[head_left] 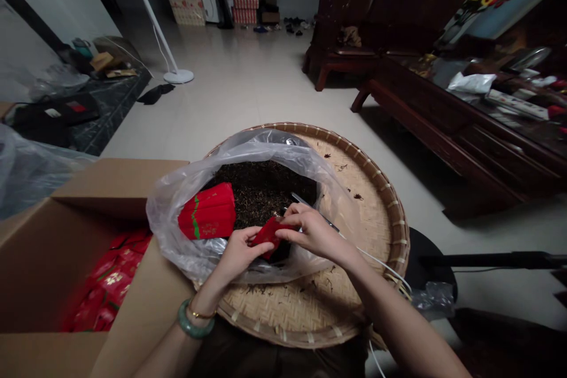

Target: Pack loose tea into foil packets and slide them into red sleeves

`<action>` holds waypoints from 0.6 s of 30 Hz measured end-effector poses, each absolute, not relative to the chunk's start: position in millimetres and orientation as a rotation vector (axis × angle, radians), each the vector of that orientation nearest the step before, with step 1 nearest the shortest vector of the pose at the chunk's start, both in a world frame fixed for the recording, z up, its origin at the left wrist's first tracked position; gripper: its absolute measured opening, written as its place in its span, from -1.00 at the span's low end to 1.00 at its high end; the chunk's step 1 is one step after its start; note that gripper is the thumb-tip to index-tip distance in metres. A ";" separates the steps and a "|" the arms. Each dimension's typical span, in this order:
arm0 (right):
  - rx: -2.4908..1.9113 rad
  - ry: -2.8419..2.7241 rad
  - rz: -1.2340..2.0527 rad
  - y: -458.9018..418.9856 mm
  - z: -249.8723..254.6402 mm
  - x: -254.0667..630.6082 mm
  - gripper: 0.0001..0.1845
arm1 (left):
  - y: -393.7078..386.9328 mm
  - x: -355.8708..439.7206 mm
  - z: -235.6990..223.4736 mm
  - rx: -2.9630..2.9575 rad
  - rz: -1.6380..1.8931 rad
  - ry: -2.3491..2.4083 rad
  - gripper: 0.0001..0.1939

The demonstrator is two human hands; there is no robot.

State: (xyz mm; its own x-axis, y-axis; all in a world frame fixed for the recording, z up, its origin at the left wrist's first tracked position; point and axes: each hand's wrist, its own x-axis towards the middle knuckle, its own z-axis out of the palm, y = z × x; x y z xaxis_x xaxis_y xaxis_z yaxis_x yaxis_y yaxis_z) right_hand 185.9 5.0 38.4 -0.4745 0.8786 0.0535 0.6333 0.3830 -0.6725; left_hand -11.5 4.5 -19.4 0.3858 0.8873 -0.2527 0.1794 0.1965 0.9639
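Observation:
Between my two hands is a small red packet (pixel 269 236), held over an open clear plastic bag (pixel 177 189). My left hand (pixel 243 251) pinches its lower left side, and my right hand (pixel 305 230) grips its upper right edge. Dark, loose tea leaves (pixel 257 189) fill the bag. A stack of flat red packets (pixel 212 212) with a green stripe lies on the leaves at the left. A thin metallic tool (pixel 302 199) shows just behind my right hand; its kind is unclear. The bag rests on a round woven bamboo tray (pixel 305 319).
At the left stands an open cardboard box (pixel 128 180) holding several red packets (pixel 110 283). A white cable (pixel 376 260) crosses the tray's right side. Beyond are a white stand base (pixel 178 76) and a dark wooden table (pixel 420 112). A black round base (pixel 427 260) sits to the right.

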 end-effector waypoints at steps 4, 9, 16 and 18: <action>-1.301 -2.332 0.777 3.7 37.9 187.1 -0.74 | 4.6 -10.2 -20.8 1.228 0.672 1.050 -0.63; -1.236 -2.415 0.812 3.0 37.2 181.3 -0.71 | 5.1 -7.8 -16.4 1.099 0.689 1.012 -0.60; -1.235 -2.323 0.843 4.0 37.1 184.6 -0.74 | 3.0 -5.0 -19.5 1.003 0.779 1.112 -0.57; -1.199 -2.342 0.918 5.6 35.2 184.7 -0.75 | 2.6 -4.7 -19.3 1.028 0.776 1.124 -0.57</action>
